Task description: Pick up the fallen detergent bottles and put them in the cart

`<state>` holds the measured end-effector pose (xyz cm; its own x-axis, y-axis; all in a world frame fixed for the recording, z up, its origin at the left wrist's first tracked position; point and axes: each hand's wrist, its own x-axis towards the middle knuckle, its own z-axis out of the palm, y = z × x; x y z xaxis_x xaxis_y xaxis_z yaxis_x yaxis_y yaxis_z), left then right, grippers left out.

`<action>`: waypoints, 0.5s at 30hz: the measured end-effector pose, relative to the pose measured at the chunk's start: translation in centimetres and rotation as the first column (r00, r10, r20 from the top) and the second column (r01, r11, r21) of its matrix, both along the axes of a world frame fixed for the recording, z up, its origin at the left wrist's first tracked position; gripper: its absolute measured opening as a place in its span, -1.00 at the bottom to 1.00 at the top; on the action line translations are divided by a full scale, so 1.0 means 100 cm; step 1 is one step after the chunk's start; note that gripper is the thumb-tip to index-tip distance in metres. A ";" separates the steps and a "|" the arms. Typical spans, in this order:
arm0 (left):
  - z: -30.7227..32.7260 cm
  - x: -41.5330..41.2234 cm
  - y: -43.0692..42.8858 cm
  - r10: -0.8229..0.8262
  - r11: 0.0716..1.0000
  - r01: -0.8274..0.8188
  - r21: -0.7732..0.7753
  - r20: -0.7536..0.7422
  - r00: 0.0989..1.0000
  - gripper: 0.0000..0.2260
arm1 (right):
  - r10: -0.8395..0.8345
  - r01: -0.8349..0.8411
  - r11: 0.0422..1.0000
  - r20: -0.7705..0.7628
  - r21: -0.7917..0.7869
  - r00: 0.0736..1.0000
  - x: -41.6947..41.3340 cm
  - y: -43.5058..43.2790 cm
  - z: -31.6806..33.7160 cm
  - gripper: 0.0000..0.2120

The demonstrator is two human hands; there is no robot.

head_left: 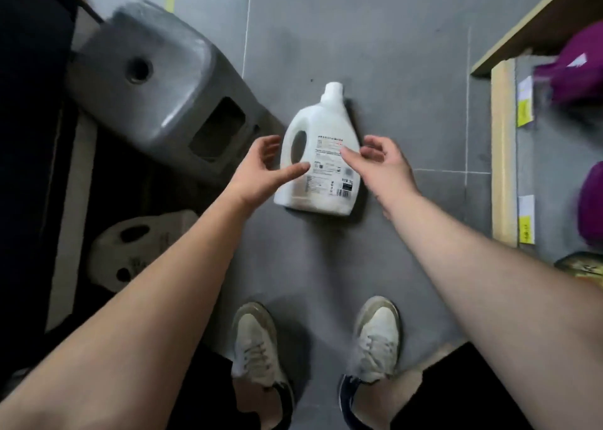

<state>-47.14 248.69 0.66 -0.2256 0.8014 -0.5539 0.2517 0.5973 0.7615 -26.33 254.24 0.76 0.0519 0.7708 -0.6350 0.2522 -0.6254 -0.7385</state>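
The fingers of my left hand (261, 165) are spread fairly wide and loosely curved, thumb stretched toward the bottle's lower left edge. The fingers of my right hand (381, 162) are likewise apart, forefinger reaching over the label from the right. Neither hand has closed on anything. The tips overlap the bottle in the picture, but I cannot tell whether they touch it or hang just above.

Between them, in the middle of the frame, lies the white detergent bottle (321, 126), flat on the grey floor (408, 70), cap toward the top, handle hole on the left side.

I judge this to be the reach for a pickup, with the grasp not yet made. Next I would need to close in from both sides, or hook my left fingers through the handle, then lift and swing left.

At the left of the frame stands what I take to be the cart (146, 80), grey plastic above a dark basket, with another white bottle (140, 247) lying in it at lower left. At the right edge is a wooden shelf (504, 155) with purple bottles (580, 64).
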 end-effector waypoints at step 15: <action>-0.145 0.005 0.007 0.078 0.966 -0.078 -0.248 -0.009 0.997 -0.24 | 0.104 -0.012 0.971 0.378 -0.238 0.920 -0.017 0.006 -0.148 -0.29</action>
<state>-46.59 249.34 -13.89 -0.2811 0.6193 -0.7331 0.1963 0.7849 0.5878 -28.00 254.80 -14.03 0.2872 0.6178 -0.7320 0.5289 -0.7394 -0.4165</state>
